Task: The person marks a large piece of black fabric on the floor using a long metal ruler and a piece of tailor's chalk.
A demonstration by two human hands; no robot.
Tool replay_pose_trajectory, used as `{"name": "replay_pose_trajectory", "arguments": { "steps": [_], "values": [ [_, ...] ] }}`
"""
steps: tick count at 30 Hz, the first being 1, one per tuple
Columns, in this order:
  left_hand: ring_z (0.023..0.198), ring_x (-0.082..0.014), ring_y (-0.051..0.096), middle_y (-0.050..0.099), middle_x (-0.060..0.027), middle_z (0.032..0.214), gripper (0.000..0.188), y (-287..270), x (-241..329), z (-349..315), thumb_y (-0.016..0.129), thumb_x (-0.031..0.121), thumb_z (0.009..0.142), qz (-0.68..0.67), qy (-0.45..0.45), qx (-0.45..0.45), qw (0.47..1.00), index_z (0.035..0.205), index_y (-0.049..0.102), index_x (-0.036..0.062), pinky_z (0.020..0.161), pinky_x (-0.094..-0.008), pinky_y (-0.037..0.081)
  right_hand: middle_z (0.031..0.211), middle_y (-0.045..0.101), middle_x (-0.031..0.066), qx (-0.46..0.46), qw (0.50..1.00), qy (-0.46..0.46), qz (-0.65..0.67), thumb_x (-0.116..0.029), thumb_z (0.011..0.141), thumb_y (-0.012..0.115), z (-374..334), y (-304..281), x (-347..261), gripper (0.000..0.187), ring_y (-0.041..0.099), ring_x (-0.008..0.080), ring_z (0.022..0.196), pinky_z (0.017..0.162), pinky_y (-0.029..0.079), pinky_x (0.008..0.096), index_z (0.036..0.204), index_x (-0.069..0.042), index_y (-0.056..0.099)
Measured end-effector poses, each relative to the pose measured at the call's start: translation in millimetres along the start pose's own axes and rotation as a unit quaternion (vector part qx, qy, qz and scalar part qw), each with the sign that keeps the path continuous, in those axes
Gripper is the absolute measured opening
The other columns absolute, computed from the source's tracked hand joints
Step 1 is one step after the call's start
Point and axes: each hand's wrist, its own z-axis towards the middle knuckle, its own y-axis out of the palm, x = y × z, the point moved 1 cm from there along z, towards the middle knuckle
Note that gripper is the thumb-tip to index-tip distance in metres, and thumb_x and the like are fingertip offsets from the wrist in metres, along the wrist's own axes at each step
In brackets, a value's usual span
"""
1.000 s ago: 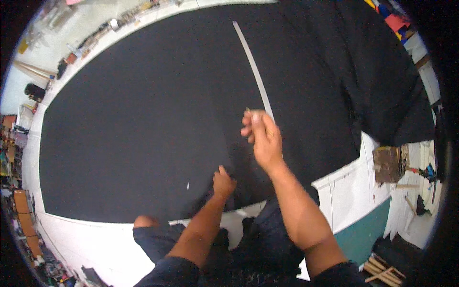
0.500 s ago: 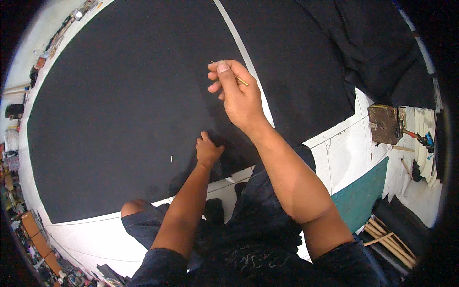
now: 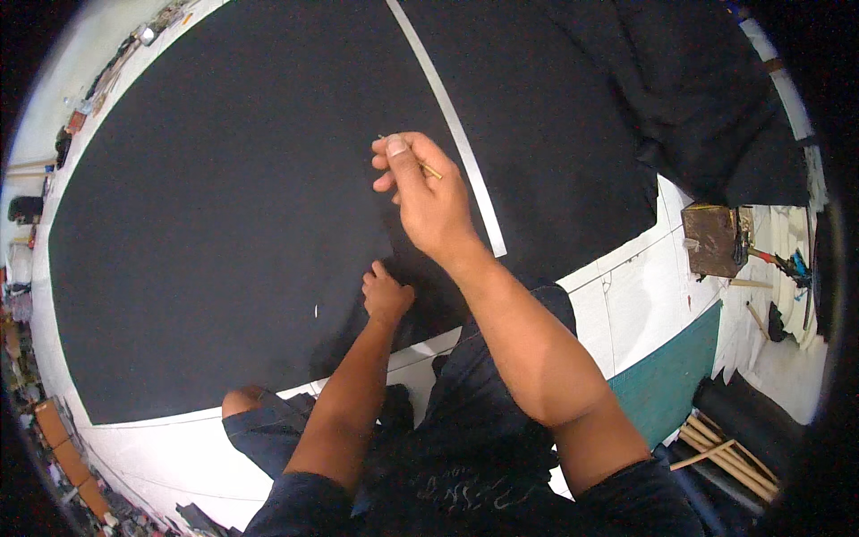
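While the right hand [image 3: 426, 195] pinches a stick [image 3: 431, 170] above the cloth [image 3: 215, 188] on the floor [image 3: 183, 456], the unheld strip [image 3: 455, 130] could skew if the left hand [image 3: 386, 295], loosely spread by the cloth's near edge, shifts and drags it.

White tiled floor [image 3: 179, 452]: black cloth [image 3: 224, 206] spread; on it, 1 pale strip [image 3: 447, 107], 1 small white sliver [image 3: 316, 311].

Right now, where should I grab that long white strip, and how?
I'd pinch the strip at its near end, coming from the side by your knees, thumb and fingers across its two long edges. It's narrow and lies flat on the black cloth; that end is in plain view, while the far one runs out of the picture.
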Motion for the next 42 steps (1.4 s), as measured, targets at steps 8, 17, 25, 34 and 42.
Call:
{"name": "replay_pose_trajectory", "arguments": {
  "steps": [8, 17, 25, 34, 42],
  "values": [
    [0.116, -0.0487, 0.055, 0.054, -0.0291, 0.126, 0.048, 7.8, -22.7, 15.4, 0.058, 0.013, 0.084, -0.073, 0.046, 0.057, 0.995, 0.128, 0.042, 0.0010, 0.098, -0.0541, 0.047, 0.096, 0.069, 0.0111, -0.006, 0.999, -0.034, 0.035, -0.030, 0.105, 0.049, 2.5, 1.8, 1.6, 0.034, 0.067, 0.0157, 0.084, 0.075, 0.056, 0.0303, 0.106, 0.001, 0.065],
    [0.100, -0.0460, 0.064, 0.069, -0.0267, 0.099, 0.033, -4.0, -49.2, 30.4, 0.063, 0.024, 0.085, -0.098, 0.106, 0.056, 0.988, 0.107, 0.061, -0.0010, 0.089, -0.0500, 0.050, 0.092, 0.068, 0.0098, 0.014, 0.998, -0.042, 0.042, -0.029, 0.105, 0.049, 2.3, -1.5, 1.4, 0.035, 0.063, 0.0127, 0.075, 0.070, 0.053, 0.0283, 0.104, 0.001, 0.065],
    [0.088, -0.0307, 0.069, 0.072, -0.0188, 0.091, 0.027, -118.4, -107.0, 77.8, 0.065, 0.021, 0.082, 0.010, 0.104, -0.092, 0.990, 0.098, 0.071, -0.0002, 0.082, -0.0424, 0.052, 0.094, 0.068, 0.0102, 0.028, 0.998, -0.030, 0.039, -0.031, 0.106, 0.048, 4.6, -9.3, -3.2, 0.035, 0.064, 0.0141, 0.074, 0.069, 0.053, 0.0289, 0.105, 0.001, 0.065],
    [0.097, -0.0197, 0.064, 0.070, -0.0104, 0.105, 0.027, -236.6, -201.8, 87.0, 0.062, 0.014, 0.093, -0.061, 0.039, -0.079, 0.994, 0.115, 0.066, -0.0016, 0.089, -0.0357, 0.049, 0.091, 0.062, 0.0061, 0.056, 0.998, -0.038, -0.009, -0.045, 0.108, 0.035, 3.8, -38.0, 19.0, 0.050, 0.061, 0.0109, 0.074, 0.063, 0.047, 0.0265, 0.118, -0.004, 0.062],
    [0.110, -0.0232, 0.061, 0.066, -0.0112, 0.120, 0.037, -320.2, -437.1, 61.6, 0.060, 0.014, 0.095, -0.216, -0.040, 0.102, 0.970, 0.128, 0.058, -0.0024, 0.096, -0.0353, 0.045, 0.083, 0.060, 0.0063, 0.169, 0.973, -0.143, -0.071, -0.045, 0.109, 0.033, 15.6, -34.4, 12.0, 0.055, 0.057, 0.0122, 0.081, 0.069, 0.047, 0.0261, 0.101, 0.001, 0.064]
  ]
}}
